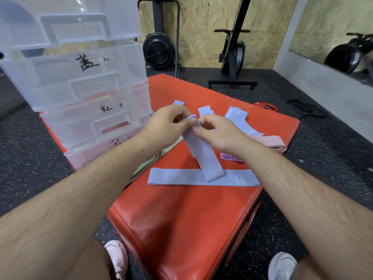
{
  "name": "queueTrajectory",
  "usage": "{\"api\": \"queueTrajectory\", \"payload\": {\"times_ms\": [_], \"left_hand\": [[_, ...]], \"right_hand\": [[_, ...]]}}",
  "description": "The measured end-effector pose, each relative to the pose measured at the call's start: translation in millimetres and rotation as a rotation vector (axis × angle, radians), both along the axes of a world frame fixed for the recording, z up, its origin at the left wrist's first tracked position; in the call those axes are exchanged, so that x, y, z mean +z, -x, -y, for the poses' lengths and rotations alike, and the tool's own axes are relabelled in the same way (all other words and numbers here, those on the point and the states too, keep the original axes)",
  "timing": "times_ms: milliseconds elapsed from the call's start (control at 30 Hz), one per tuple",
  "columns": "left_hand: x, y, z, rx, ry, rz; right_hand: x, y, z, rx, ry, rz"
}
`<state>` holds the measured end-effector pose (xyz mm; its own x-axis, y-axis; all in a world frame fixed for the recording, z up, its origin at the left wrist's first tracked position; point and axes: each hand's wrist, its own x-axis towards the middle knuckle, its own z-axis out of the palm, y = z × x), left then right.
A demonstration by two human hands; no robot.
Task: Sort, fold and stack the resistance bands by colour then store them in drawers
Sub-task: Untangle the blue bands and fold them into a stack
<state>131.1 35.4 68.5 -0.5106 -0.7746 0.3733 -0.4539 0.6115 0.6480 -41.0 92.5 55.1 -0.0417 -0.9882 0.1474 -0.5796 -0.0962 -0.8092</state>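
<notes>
We're in a gym: speckled rubber floor (272, 93), air bike (234, 55), fan machine (158, 50), red padded mat (181, 219).

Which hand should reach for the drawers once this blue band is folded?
Left, probably. The left hand sits nearest the clear drawer stack on the left; the right hand would have to cross over the blue band. Both pinch its top end now.
</notes>
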Motion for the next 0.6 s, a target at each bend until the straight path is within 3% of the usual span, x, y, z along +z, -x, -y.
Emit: {"api": "queueTrajectory", "payload": {"times_ms": [200,600], "left_hand": [[6.8,-6.2,2.3,0.087,-0.134,-0.190],[-7.7,-48.6,16.9,0.210,-0.289,-0.156]], "right_hand": [[-8.2,0.9,1.3,0.064,-0.079,0.009],[11.0,59.0,-27.0,-0.012,-0.288,-0.091]]}}
